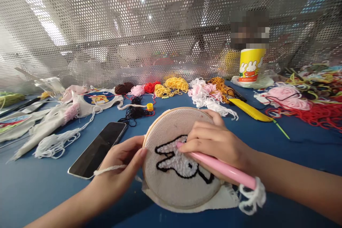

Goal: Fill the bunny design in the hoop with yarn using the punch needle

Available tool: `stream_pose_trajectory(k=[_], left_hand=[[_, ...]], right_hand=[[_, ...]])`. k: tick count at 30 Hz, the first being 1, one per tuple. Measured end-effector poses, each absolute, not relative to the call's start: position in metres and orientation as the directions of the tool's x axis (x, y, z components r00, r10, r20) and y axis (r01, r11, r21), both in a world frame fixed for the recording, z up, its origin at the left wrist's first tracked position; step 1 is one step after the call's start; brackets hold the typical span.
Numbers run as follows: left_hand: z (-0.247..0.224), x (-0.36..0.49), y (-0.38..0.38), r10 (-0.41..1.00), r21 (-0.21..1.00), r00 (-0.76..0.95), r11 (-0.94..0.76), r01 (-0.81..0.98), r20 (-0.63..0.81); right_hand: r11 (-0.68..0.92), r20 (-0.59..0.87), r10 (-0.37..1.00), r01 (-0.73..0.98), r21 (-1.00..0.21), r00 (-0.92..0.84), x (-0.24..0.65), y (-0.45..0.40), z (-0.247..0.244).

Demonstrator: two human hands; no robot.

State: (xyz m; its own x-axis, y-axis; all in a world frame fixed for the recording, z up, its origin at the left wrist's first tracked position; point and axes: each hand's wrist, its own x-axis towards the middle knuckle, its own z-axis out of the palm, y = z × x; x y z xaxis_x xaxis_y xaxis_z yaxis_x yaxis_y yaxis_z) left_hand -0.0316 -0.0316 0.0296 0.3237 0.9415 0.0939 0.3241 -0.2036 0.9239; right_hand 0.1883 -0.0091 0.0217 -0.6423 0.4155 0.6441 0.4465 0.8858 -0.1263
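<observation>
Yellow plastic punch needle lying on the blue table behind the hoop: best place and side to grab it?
Grip the yellow plastic punch needle around its thick body, near the middle. It lies flat on the blue table, running from upper left to lower right, with the thin green tip at the right end. Probably best to come from above, fingers across its width, clear of the white yarn pile at its left.

Blue table (307, 156) before perforated metal screen (107, 25), ceiling lights reflected

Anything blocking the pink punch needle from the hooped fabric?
Nothing visible. The right hand holds the pink plastic punch needle with its tip on the round wooden-hooped fabric; the left hand grips the hoop's left rim.
</observation>
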Motion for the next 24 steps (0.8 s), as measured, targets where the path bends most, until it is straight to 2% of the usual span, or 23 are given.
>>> stream_pose_trajectory(k=[4, 7, 10, 15, 19, 21, 24], left_hand=[[0.024, -0.026, -0.033, 0.931, 0.973, 0.364, -0.062, 0.224, -0.025], [0.014, -0.021, -0.035, 0.900, 0.995, 0.425, 0.087, 0.043, -0.097], [0.005, -0.018, -0.036, 0.870, 0.969, 0.470, 0.222, -0.107, -0.147], [0.005, -0.018, -0.034, 0.854, 0.936, 0.435, 0.347, -0.067, -0.285], [0.011, -0.019, -0.027, 0.915, 0.934, 0.321, 0.311, -0.178, -0.243], [0.010, -0.022, -0.024, 0.902, 0.915, 0.332, 0.352, -0.195, -0.276], [0.009, -0.024, -0.019, 0.851, 0.888, 0.377, 0.440, -0.131, -0.366]], right_hand=[[0.860, 0.638, 0.459, 0.490, -0.143, -0.618, 0.189, -0.008, 0.021], [0.836, 0.655, 0.501, 0.511, -0.199, -0.566, 0.187, -0.008, 0.016], [0.828, 0.616, 0.536, 0.502, -0.250, -0.577, 0.184, -0.007, 0.005], [0.839, 0.627, 0.538, 0.428, -0.335, -0.564, 0.180, -0.004, -0.011], [0.861, 0.636, 0.508, 0.309, -0.404, -0.581, 0.179, -0.002, -0.012], [0.867, 0.633, 0.489, 0.256, -0.426, -0.600, 0.179, -0.002, -0.011], [0.875, 0.624, 0.461, 0.206, -0.439, -0.631, 0.180, -0.002, -0.011]])
